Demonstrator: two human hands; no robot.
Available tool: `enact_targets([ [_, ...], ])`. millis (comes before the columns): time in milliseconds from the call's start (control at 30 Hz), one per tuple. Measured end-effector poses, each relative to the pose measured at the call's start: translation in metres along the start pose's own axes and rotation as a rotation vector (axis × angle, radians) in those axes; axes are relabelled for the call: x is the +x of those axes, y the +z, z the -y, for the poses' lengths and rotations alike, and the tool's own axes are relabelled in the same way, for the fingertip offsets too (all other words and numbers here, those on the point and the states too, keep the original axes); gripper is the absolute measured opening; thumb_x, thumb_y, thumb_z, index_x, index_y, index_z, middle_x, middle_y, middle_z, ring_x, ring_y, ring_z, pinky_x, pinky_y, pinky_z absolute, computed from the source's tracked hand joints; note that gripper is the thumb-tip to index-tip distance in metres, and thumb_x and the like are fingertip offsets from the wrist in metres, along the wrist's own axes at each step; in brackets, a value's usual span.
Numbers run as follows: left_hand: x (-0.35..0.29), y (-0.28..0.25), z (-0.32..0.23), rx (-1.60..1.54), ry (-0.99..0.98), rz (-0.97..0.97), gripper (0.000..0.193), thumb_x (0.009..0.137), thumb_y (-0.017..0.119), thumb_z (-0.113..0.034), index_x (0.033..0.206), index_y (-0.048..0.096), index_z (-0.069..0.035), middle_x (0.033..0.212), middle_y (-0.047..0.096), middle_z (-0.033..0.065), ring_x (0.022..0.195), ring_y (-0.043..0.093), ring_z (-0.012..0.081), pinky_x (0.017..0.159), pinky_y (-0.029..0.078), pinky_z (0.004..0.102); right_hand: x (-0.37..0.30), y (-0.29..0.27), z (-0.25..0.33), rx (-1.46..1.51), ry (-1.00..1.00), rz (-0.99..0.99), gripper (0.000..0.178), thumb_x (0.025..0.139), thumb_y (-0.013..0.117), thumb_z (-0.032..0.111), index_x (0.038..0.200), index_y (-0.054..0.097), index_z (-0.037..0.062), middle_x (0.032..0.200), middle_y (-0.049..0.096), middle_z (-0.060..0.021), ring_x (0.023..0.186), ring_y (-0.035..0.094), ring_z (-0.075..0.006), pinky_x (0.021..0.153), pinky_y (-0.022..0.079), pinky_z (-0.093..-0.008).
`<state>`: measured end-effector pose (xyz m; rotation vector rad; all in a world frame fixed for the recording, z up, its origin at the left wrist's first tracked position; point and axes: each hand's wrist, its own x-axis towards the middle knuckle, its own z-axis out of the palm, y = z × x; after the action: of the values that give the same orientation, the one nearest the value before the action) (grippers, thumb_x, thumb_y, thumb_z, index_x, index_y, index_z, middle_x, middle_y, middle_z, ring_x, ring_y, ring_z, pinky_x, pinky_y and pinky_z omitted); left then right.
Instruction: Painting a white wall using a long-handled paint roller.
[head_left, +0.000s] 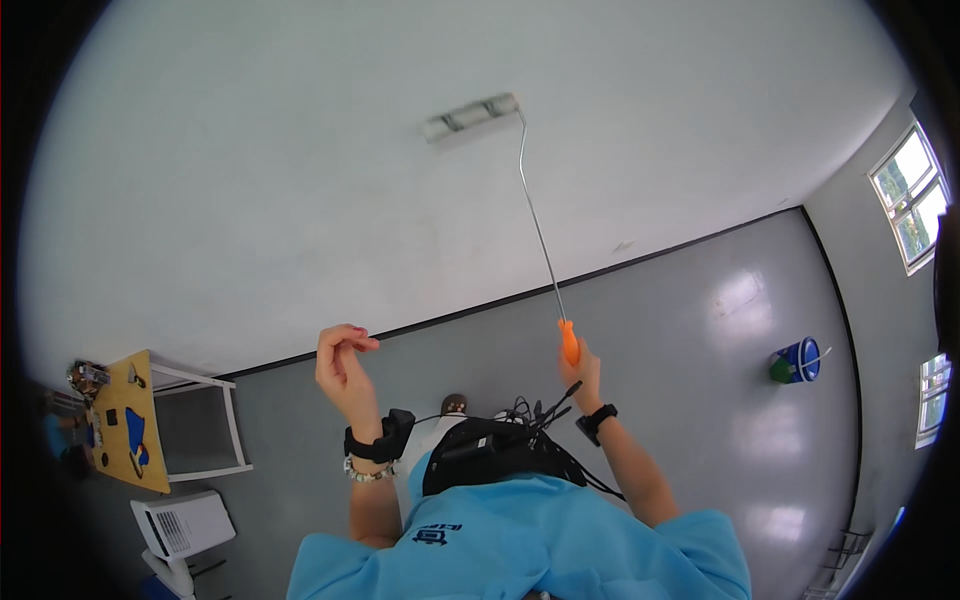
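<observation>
A paint roller (470, 117) with a white, dark-marked sleeve lies against the white wall (300, 200). Its long thin metal rod runs down to an orange handle (569, 345). My right hand (583, 375) is closed around that handle. Raised in front of the wall, my left hand (345, 370) holds nothing; its fingers are loosely bent, with a gap to the thumb. A black device sits on each of my wrists, and a beaded bracelet (372, 470) is on the left one.
A blue and green bucket (797, 361) with a stick in it stands on the grey floor (690, 340) to the right. On the left are a wooden-topped table (122, 420) with things on it and a white machine (185, 524). Black cables (535, 418) hang at my waist. Windows (910, 195) line the right wall.
</observation>
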<state>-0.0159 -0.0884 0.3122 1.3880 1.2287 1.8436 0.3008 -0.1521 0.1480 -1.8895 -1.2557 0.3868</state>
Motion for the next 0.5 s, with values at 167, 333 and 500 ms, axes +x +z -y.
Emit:
enact_targets([
  [167,-0.005,0.002,-0.003,0.009,-0.004,0.003,0.018,0.093,0.040,0.005,0.087,0.056,0.001,0.086,0.058,0.0074,0.069,0.059,0.0133,0.069,0.047,0.0250,0.060,-0.008,0.049,0.090,-0.059,0.047,0.025,0.089,0.063,0.023,0.084,0.051,0.0013,0.059,0.054,-0.0201,0.054,0.056,-0.0398,0.048,0.042,-0.0409],
  [333,-0.008,0.000,-0.001,0.003,-0.012,-0.001,0.018,0.092,0.040,0.006,0.085,0.056,0.001,0.085,0.058,0.0075,0.068,0.059,0.0134,0.068,0.047,0.0245,0.052,-0.001,0.035,0.045,-0.073,0.057,0.026,0.089,0.063,0.025,0.085,0.052,0.0013,0.059,0.056,-0.0202,0.055,0.056,-0.0407,0.049,0.042,-0.0407],
  [500,-0.010,-0.002,-0.004,0.011,-0.006,-0.029,0.018,0.092,0.041,0.006,0.084,0.056,0.000,0.085,0.058,0.0072,0.068,0.059,0.0132,0.068,0.047,0.0244,-0.018,0.000,-0.028,0.001,0.065,0.125,0.029,0.089,0.064,0.027,0.086,0.054,-0.0001,0.061,0.057,-0.0210,0.058,0.056,-0.0428,0.051,0.042,-0.0431],
])
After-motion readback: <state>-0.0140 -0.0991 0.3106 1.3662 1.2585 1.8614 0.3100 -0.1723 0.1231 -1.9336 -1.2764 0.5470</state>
